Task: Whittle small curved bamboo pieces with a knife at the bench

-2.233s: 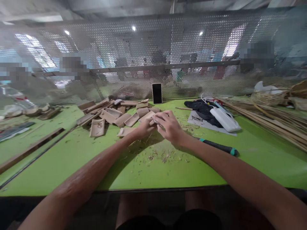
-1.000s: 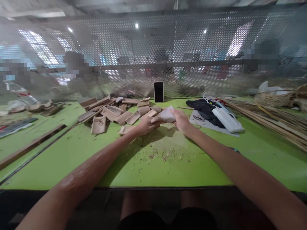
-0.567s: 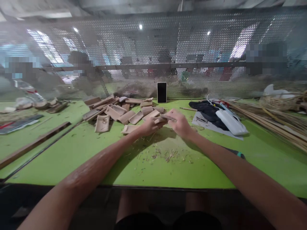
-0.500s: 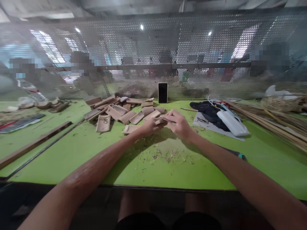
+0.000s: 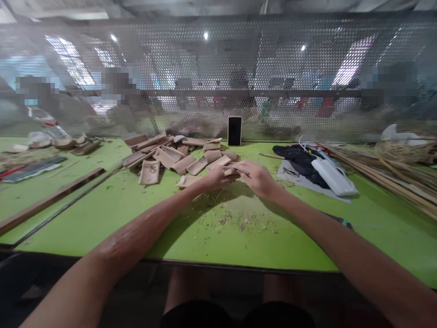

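Brown straight bar [image 5: 51, 200]; heap of smooth, trough-curved offcuts [image 5: 167, 157]; left hand [image 5: 216, 177] pinching a pale, blunt-ended piece [image 5: 230, 172] above curled shavings [image 5: 247, 221]; right hand [image 5: 260, 178], fingers bent, gripping a thin sheet [image 5: 243, 171] at it; crumpled black cloth [image 5: 305, 168].

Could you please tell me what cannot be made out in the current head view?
All in the head view:
- Wooden piece: partly hidden by the left hand.
- Thin sheet: mostly covered by the right hand; its material is unclear.
- Dark handle: partly hidden behind the right forearm.
- Long strips: cut off by the right edge.
- Background beyond the mesh panel: obscured by it and blurred.
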Available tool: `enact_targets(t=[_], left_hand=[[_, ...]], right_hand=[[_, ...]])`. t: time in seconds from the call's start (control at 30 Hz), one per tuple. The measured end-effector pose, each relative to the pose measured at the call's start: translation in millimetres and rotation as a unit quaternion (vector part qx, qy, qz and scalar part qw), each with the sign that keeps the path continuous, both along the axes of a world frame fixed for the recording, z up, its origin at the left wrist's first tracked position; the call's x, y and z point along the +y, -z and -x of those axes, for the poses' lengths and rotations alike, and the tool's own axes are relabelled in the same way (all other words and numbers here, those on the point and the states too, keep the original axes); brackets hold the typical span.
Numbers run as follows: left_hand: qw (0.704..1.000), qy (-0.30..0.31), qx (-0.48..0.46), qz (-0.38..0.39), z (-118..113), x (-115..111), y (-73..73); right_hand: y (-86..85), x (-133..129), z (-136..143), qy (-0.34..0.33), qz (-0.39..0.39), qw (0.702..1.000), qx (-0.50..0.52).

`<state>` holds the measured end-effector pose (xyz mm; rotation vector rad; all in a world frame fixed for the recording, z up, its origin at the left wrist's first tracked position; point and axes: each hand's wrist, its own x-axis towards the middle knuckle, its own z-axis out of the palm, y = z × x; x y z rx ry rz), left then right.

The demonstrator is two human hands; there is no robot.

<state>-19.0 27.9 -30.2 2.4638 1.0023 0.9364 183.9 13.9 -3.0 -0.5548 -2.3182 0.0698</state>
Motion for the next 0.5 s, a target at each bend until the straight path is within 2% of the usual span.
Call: enact_targets(t=[0.13,0.23,0.4,0.5], left_hand=[[1.000,-0.014,0.003,-0.002,0.4,-0.1,-2.7],[0.999,-0.015,0.028,0.004,-1.0,-0.1,-4.6],[0.998,-0.045,0.037,0.026,-2.4,-3.5,-7.8],[0.999,-0.028,0.023,0.037,-1.3,-5.1,-9.1]], right_hand=[[-1.4,-2.0,1.0,-0.008,-0.007,1.000,-0.004],[-2.3,-3.2,2.5,0.012,-0.004,1.000,-0.010],[-0.6,-5.5,5.5,0.008,-0.035,0.999,-0.025],[0.5,-4.6,3.1,0.023,-0.025,0.999,-0.025]])
